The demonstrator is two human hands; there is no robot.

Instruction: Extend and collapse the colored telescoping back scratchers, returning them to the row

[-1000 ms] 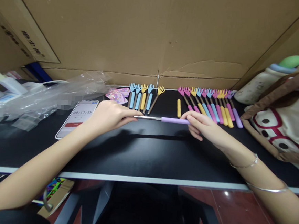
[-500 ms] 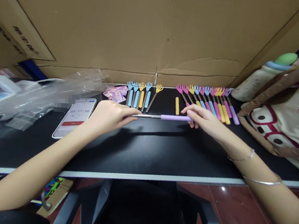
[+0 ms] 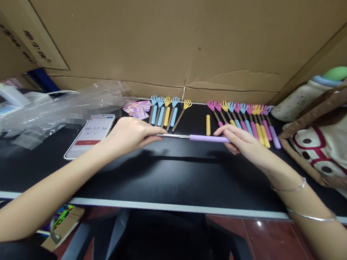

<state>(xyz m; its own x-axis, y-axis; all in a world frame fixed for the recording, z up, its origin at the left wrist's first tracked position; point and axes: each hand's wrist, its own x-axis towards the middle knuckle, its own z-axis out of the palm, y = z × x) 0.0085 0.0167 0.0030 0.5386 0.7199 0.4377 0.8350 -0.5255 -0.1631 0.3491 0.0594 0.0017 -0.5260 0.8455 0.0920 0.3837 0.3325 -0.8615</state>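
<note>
Above the black tabletop, a back scratcher with a purple handle (image 3: pixel 208 138) and a silver rod is held level between both hands. My left hand (image 3: pixel 132 134) pinches the rod's left end, and whatever is at that end is hidden by the fingers. My right hand (image 3: pixel 239 139) has its fingers closed on the handle's right end. Behind my left hand lie blue and yellow back scratchers (image 3: pixel 174 112), with one yellow-clawed rod without a grip (image 3: pixel 181 115) beside them. A loose yellow handle (image 3: pixel 208 125) lies left of a fanned row of multicoloured back scratchers (image 3: pixel 256 126).
On the left are a phone (image 3: pixel 92 133) showing a timer, crumpled clear plastic bags (image 3: pixel 58 107) and pink printed cards (image 3: pixel 137 108). A cloth bag (image 3: pixel 324 158) and a bottle with a green top (image 3: pixel 304 96) stand at right. Cardboard (image 3: pixel 168 37) walls the back.
Both hands and the back scratcher keep nearly the same pose. The whole view has shifted slightly, with things appearing a little further right.
</note>
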